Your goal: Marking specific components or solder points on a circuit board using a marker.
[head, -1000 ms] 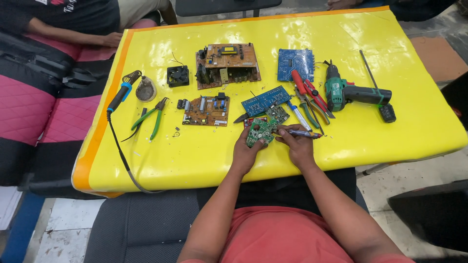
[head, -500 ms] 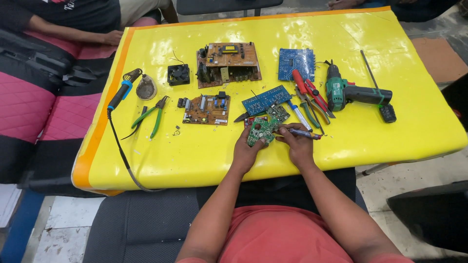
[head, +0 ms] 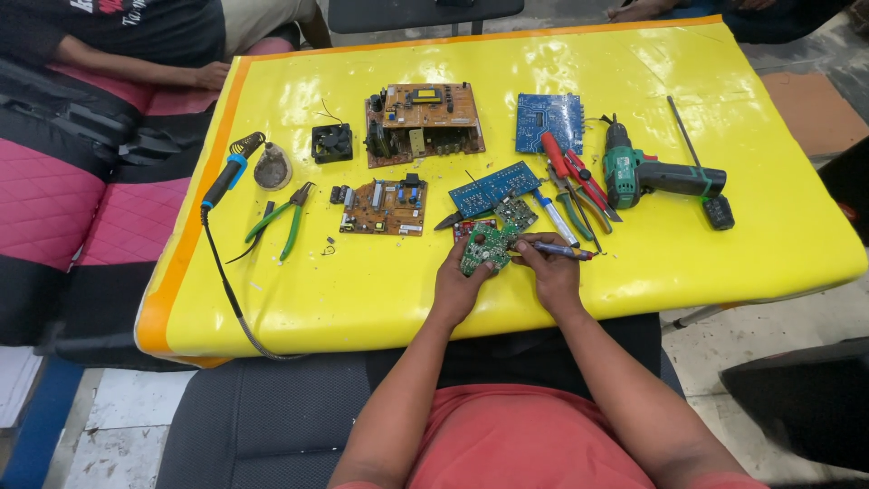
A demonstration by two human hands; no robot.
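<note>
On the tabletop (head: 362, 290), a small circuit board (head: 487, 247) sits near the front edge between the left hand (head: 459, 282) and right hand (head: 549, 272). Behind it lies another board (head: 494, 186). To the right lie pliers (head: 572, 181), then a drill (head: 656, 177). Far left lies a soldering iron (head: 231, 172), with cutters (head: 285, 217) just right of it.

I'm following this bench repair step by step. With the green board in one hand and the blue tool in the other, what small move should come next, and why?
Probably bring the tip of the blue-handled tool the last bit onto the small green circuit board. The left hand already holds the board tilted up off the yellow table, and the right hand holds the tool right beside the board's edge, tip toward it.
</note>
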